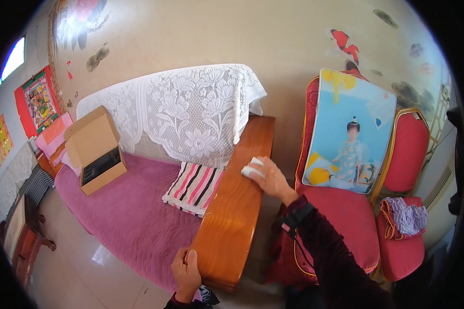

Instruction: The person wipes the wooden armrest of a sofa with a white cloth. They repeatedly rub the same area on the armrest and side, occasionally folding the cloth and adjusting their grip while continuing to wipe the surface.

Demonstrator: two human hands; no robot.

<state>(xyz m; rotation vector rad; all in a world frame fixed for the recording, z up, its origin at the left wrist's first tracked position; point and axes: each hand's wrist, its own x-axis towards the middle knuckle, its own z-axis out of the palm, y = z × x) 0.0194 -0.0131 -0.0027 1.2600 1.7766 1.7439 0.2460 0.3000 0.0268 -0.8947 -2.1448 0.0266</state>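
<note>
My right hand (271, 178) holds a folded white cloth (252, 167) against the top of the sofa's varnished wooden armrest (232, 201), towards its far part. At the near end of the armrest, my left hand (186, 273) grips the left edge, its thumb on the wood. A striped folded cushion or cloth (195, 188) lies on the seat against the armrest's inner side. White lace (193, 112) drapes over the sofa back and stops near the armrest's far end.
An open cardboard box (104, 174) with a dark object inside rests on the purple seat cover (139, 216). Right of the armrest stand red padded chairs (342, 228), one bearing a large photo panel (332, 127), another a crumpled striped cloth (404, 216). A wooden table (23, 239) is at far left.
</note>
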